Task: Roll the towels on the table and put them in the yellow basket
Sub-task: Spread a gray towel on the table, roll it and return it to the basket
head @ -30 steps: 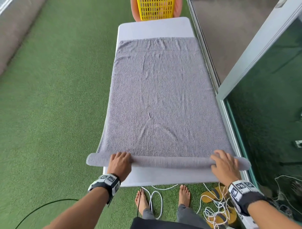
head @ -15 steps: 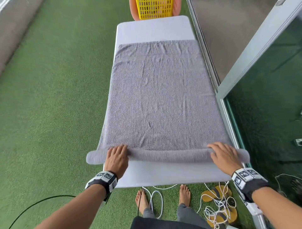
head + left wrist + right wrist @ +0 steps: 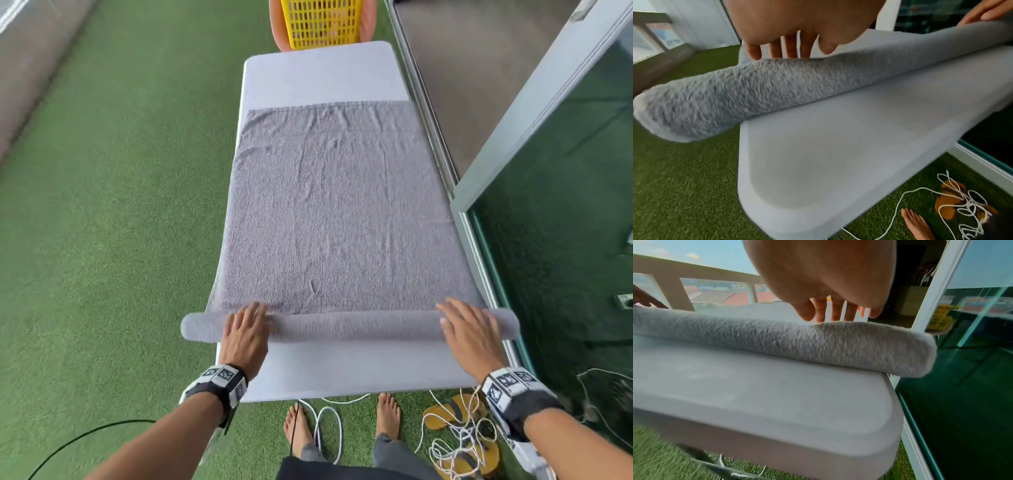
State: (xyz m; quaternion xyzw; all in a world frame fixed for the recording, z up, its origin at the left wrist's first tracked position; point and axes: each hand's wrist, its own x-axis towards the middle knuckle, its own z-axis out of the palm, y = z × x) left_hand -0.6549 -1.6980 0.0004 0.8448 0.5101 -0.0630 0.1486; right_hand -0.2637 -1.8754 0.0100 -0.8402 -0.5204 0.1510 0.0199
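A grey towel (image 3: pixel 335 212) lies flat along the white table (image 3: pixel 322 75), its near end wound into a roll (image 3: pixel 356 327) that overhangs both table sides. My left hand (image 3: pixel 246 329) rests flat on the roll's left part, fingers straight. Flat on the roll's right part lies my right hand (image 3: pixel 466 325). The left wrist view has the fingers (image 3: pixel 777 50) reaching over the roll (image 3: pixel 760 91). In the right wrist view the fingers (image 3: pixel 836 311) lie across the roll (image 3: pixel 797 344). The yellow basket (image 3: pixel 322 24) stands beyond the table's far end.
An orange chair (image 3: pixel 275 27) holds the basket. A glass door and metal frame (image 3: pixel 534 130) run close along the table's right side. Green turf (image 3: pixel 102 205) covers the floor at left. White cables (image 3: pixel 455 442) and yellow sandals (image 3: pixel 452 414) lie by my bare feet.
Both hands have pushed the roll away from me along the table; the roll has grown thicker, and more bare table shows in front of it. My fingers have straightened.
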